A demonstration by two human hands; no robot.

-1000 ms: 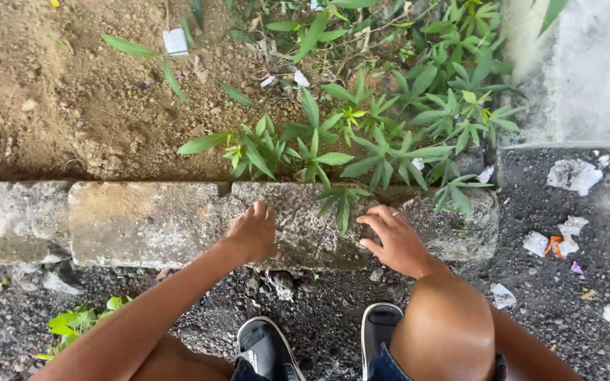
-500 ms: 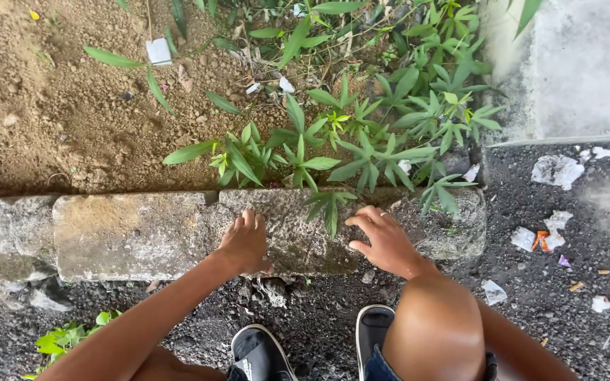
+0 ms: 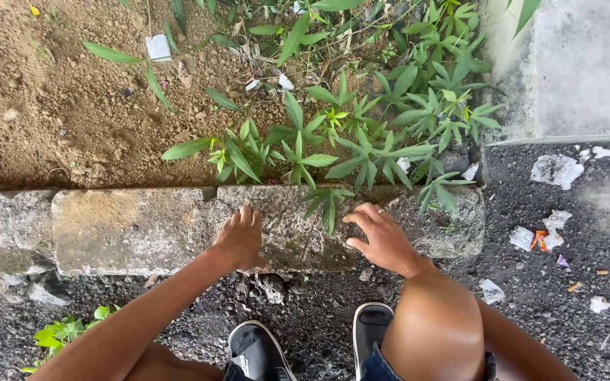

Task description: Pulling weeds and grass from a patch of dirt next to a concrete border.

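Hands rest on the stone kerb block (image 3: 298, 233) before us; our left hand (image 3: 240, 241) lies flat on its top with fingers (image 3: 246, 217) together and loosely extended, gripping nothing; our right hand (image 3: 383, 240) presses on the same block just beside a drooping green weed (image 3: 327, 201), fingers (image 3: 356, 219) spread and slightly curled, holding nothing. Behind the kerb we see bare soil (image 3: 58, 113) and more leafy plants (image 3: 390, 120); below it, dark gravel (image 3: 319, 310), our black shoes (image 3: 257, 351) and scattered paper litter (image 3: 555, 169).
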